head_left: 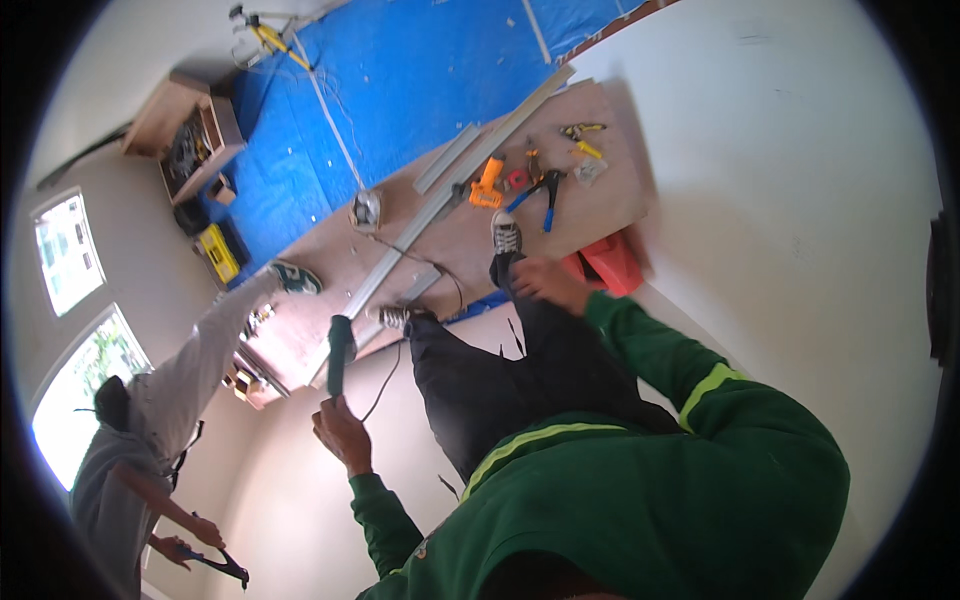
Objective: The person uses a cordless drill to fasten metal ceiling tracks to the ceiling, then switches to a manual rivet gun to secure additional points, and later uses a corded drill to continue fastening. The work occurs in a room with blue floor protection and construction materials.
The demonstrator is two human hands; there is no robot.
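Observation:
My left hand (343, 436) is closed around the lower end of a dark green corded power tool (341, 350), held upright in front of the long metal profile (412, 228); its exact kind is not plain. A dark cord hangs beside it. My right hand (553, 285) is in front of my right leg, somewhat blurred, fingers loosely stretched and nothing visible in them. Beyond it on the wooden board (590, 215) lie blue-handled pliers (545, 192), an orange power tool (487, 185), a red round item (515, 180) and yellow-handled snips (585, 140).
My feet stand on the board. At left, a co-worker (140, 440) has one foot on it and holds a blue-and-black hand tool (220, 565). A red container (610, 265) is by the right wall. Blue sheeting (410, 75), a wooden tool box (200, 145) and a yellow case (217, 252) lie beyond.

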